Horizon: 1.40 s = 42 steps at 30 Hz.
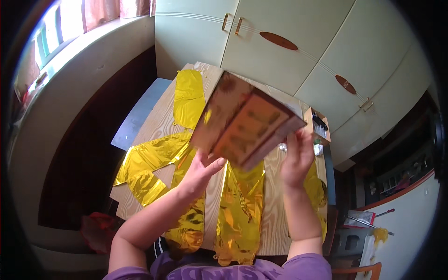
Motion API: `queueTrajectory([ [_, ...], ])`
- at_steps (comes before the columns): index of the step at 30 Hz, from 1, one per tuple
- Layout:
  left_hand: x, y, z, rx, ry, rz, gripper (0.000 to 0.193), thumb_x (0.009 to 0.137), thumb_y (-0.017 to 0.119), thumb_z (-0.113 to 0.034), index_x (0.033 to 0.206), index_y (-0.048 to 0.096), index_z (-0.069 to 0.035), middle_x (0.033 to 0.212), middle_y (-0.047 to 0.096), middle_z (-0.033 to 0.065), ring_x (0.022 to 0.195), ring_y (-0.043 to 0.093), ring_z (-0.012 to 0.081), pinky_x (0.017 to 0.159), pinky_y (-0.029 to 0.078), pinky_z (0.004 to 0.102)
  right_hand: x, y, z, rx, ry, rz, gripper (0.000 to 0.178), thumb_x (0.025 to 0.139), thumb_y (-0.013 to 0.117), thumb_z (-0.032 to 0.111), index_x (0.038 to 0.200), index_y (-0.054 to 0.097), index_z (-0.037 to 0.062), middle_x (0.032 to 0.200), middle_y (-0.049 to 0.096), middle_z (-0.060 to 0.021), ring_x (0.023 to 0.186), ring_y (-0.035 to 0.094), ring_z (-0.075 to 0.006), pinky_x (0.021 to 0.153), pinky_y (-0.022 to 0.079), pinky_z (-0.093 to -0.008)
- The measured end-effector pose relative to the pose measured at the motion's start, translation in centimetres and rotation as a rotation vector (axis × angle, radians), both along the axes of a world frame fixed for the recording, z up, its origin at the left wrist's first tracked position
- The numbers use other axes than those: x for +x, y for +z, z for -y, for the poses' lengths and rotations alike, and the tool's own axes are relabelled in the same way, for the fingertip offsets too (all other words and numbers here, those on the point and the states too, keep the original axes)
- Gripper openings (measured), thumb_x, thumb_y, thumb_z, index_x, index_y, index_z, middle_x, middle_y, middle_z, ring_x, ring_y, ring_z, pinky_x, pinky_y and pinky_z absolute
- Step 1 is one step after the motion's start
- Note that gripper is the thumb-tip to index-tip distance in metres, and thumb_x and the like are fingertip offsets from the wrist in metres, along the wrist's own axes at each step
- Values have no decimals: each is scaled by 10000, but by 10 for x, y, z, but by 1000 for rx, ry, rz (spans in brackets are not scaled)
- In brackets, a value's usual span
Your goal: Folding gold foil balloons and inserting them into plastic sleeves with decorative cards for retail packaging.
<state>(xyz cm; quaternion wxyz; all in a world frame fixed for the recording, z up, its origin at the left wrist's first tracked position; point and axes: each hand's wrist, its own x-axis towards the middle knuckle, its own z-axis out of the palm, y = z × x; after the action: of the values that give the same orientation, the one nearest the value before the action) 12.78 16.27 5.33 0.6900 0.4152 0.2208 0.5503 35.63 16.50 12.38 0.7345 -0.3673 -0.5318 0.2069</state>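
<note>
Above the pale wooden table [273, 205], the flat orange-brown printed package [245, 122] seems light, slick, best held by edges: right hand [297, 156] pinches its right edge; left hand's [199, 173] thumb is spread, grip unclear.

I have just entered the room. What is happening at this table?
A person holds a brown-and-orange package up over a wooden table, the left hand at its lower edge and the right hand at its right end. The package looks blurred. Flat, shiny yellow foil shapes lie spread below, and a small box stands at the right.
</note>
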Motion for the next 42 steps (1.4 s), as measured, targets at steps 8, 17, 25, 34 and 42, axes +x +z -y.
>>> queueTrajectory([
  [8, -15, 24, 61, 38, 27, -169, 222, 938, 731, -107, 1136, 714, -8, 1021, 737, 30, 914, 667, 91, 823, 573, 292, 52, -4, 112, -411, 298, -160, 436, 880, 774, 105, 1242, 548, 16, 1114, 667, -82, 1005, 635, -143, 933, 497, -283],
  [17, -32, 29, 89, -177, -209, -110, 302, 1039, 598, -273, 1107, 689, 7, 967, 714, 24, 827, 648, 79, 734, 544, 242, 63, -37, 141, -521, 238, -165, 130, 957, 717, 140, 1020, 667, 37, 974, 711, -24, 857, 621, -71, 821, 497, -240],
  [25, -85, 2, 55, 20, 272, -585, 273, 989, 654, -231, 821, 645, -15, 716, 577, -31, 623, 510, 53, 550, 404, 233, 146, -12, 25, -71, -551, 114, 185, 1028, 545, 153, 1074, 619, -10, 979, 692, -76, 911, 654, -164, 811, 521, -336],
  [34, -117, -9, 41, -261, 442, -253, 231, 972, 693, -171, 805, 641, -19, 743, 633, -18, 629, 543, 39, 549, 433, 210, 34, -30, -235, -105, -883, 1824, 380, 898, 559, 91, 1268, 606, 14, 959, 746, -138, 832, 724, -292, 670, 592, -438],
  [42, -123, -21, 31, -244, 212, -124, 223, 1034, 601, -174, 1115, 676, 20, 957, 700, 12, 801, 617, 51, 711, 524, 216, -62, -68, -269, -635, -275, 1494, 475, 998, 541, 350, 1329, 584, 12, 1088, 735, -175, 942, 717, -275, 805, 572, -411],
])
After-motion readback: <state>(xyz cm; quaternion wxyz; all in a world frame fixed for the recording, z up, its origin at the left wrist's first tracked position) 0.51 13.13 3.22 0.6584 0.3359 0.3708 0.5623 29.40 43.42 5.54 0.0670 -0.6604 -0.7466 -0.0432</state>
